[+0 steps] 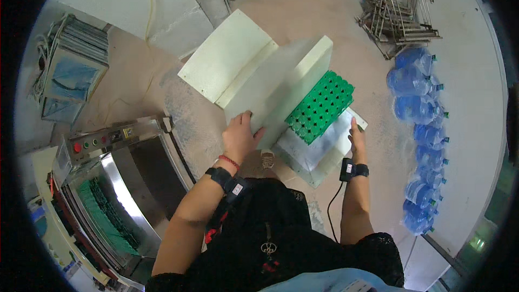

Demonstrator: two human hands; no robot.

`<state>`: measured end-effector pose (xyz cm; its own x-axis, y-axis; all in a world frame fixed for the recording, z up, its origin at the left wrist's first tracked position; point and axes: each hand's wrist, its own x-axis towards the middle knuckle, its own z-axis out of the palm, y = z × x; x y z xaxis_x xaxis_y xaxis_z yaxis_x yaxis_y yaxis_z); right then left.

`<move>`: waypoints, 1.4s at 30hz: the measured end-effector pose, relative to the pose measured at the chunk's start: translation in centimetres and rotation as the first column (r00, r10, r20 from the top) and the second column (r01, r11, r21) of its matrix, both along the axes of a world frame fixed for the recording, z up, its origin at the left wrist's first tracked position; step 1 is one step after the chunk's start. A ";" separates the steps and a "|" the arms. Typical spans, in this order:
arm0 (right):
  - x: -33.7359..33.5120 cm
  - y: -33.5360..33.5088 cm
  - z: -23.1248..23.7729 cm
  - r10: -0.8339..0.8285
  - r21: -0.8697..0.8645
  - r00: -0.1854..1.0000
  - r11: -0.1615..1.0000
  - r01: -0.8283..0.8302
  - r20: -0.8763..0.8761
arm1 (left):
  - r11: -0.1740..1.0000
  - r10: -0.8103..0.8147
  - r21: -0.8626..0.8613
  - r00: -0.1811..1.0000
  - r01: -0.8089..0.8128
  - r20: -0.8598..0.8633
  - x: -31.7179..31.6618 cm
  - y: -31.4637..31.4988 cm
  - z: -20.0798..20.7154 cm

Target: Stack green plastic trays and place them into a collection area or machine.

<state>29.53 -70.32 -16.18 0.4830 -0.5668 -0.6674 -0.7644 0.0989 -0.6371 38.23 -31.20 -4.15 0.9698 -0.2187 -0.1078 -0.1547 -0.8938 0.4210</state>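
- Green perforated block (321, 107) lies just right of a thick white panel (270, 94), above a shiny sheet (311, 147) on a pale board (341, 147).
- Left hand (241, 135) touches the panel's near end, fingers spread; whether it grips, I cannot tell.
- Right hand (357, 139) is at the board's right edge, fingers partly extended; its grip cannot be told either.
- Steel machine (146, 167) stands near left; blue bottles (424, 140) line the right.
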 end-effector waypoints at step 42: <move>-9.6 6.0 -12.9 -0.380 0.625 0.921 0.740 0.247 0.086 | 0.997 -0.030 0.073 0.997 0.025 0.065 -0.1 -0.7 0.0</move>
<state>19.91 -64.34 -29.09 0.5055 -0.2329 -0.8308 -0.4879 0.7171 -0.4978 38.16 -31.86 -4.13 0.9691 -0.2391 -0.0604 -0.2047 -0.9164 0.3441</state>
